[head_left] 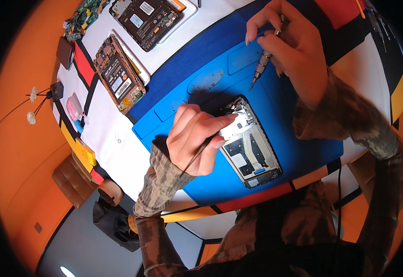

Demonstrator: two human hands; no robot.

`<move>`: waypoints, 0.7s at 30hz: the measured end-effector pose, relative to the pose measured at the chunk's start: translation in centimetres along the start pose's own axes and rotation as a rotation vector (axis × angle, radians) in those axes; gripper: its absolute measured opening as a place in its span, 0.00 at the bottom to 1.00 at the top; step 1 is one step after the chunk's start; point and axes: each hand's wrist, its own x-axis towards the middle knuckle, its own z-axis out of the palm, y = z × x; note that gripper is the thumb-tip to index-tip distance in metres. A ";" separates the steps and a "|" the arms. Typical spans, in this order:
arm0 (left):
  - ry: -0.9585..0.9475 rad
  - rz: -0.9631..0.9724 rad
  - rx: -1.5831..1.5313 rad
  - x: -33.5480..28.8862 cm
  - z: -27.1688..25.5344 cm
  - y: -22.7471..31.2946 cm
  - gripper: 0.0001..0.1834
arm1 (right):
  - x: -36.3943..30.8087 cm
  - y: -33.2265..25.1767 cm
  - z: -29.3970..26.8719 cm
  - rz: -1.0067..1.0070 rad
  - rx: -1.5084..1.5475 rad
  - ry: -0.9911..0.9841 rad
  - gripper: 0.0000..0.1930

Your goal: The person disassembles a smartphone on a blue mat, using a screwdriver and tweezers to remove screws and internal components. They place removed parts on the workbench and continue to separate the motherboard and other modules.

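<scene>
Wears mottled brown sleeves [162, 180] on both forearms. Has opened phone [252, 152] lying flat on blue mat [210, 189], slightly slanted, with bright silver plate [244, 117] at its upper part and pale ribbon strip down its middle. Rests or hovers with left hand [192, 138] at upper left side of same phone, with thumb and index finger narrowly apart; cannot tell whether pinching anything between them. Grips slim metal screwdriver [262, 64] in the fingers of right hand [298, 51], raised above the mat, pointing downward just beyond the phone's upper end and apart from it. Noted past the mat, on colour-blocked tablecloth [132, 171]: at left, second opened phone [120, 74] with dark labelled battery; farther up, third opened phone [148, 21], lying on a white flat piece. Noted at left edge of table: yellow box [87, 152], small pink item [74, 108] and dark vase [56, 90] with white flowers [33, 94]. Noted near the top: heaped green circuit boards [83, 21]. Noted farthest off: brown chair [74, 180] and orange wall [12, 138].
</scene>
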 end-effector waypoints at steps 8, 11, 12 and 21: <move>-0.039 0.082 0.069 0.5 -0.1 0.2 0.13 | 0.3 0.5 0.2 -0.016 0.016 0.001 0.09; -0.030 0.116 0.095 0.6 0.2 0.4 0.15 | 0.1 0.3 0.2 -0.024 0.003 -0.011 0.09; -0.028 0.139 0.114 0.6 0.3 0.4 0.16 | 0.0 0.2 0.2 -0.022 -0.010 -0.017 0.09; 0.007 0.147 0.129 0.6 0.6 0.2 0.17 | -0.8 0.3 0.8 -0.362 -0.356 -0.124 0.07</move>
